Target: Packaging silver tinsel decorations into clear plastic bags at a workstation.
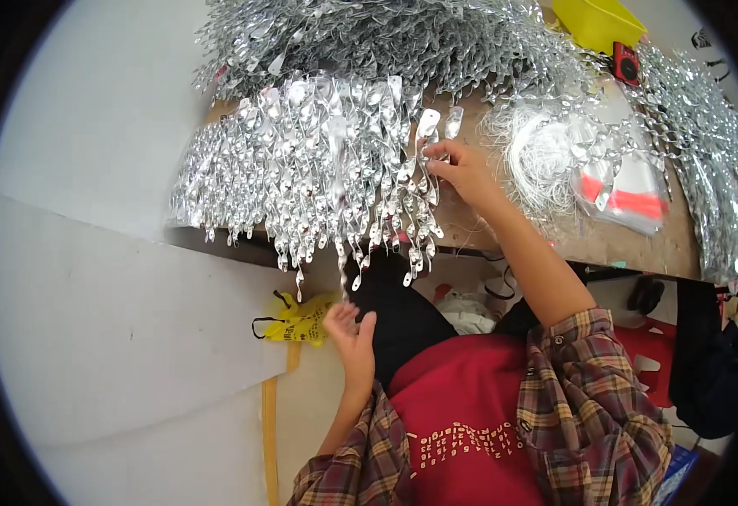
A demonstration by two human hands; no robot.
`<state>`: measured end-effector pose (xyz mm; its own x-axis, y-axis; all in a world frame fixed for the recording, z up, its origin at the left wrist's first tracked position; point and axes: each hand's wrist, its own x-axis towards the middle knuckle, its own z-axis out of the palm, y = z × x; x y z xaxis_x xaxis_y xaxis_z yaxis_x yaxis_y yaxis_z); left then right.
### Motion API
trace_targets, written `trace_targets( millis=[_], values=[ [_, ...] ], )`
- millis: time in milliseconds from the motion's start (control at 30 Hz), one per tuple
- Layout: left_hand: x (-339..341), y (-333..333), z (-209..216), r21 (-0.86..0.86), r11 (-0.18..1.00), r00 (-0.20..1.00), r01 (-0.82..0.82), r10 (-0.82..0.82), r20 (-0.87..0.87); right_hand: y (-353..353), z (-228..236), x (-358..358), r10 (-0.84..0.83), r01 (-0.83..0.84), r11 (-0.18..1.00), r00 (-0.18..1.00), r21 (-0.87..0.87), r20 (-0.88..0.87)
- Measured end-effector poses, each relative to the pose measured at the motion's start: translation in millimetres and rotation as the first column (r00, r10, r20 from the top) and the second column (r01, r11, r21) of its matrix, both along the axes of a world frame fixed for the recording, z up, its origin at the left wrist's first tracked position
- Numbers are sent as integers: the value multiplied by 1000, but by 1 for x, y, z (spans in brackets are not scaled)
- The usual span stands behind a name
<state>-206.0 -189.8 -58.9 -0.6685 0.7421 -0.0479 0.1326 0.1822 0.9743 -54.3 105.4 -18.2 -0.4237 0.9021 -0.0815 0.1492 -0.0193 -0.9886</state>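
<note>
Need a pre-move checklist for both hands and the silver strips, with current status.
1. Right hand at a strip: ok, fingertips are at it; firm pinch cannot tell.
2. Left hand gripping a strip: cannot tell, fingers are blurred at the low end of a hanging one.
3. Strips separated: not ok, many overlap along the front of the table.
4. String neatly wound: not ok, a loose tangle right of the right hand.
5. Clear bags away from both hands: ok, on the table beyond the string.
</note>
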Motion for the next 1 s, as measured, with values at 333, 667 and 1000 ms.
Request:
trace_targets(
  millis=[333, 667, 1000],
  values=[
    [-9, 55, 2, -31, 997, 895, 68, -47, 444, 11, -31, -1, -165, 87, 937, 964, 338, 207],
    [11, 78, 29, 185, 979, 657, 88, -197, 728, -19, -7, 19, -190, 64, 867, 959, 495, 209],
    [17, 69, 82, 44, 950, 935, 308, -311, 173, -52, 5, 0, -164, -103, 444, 967, 890, 194]
  ],
)
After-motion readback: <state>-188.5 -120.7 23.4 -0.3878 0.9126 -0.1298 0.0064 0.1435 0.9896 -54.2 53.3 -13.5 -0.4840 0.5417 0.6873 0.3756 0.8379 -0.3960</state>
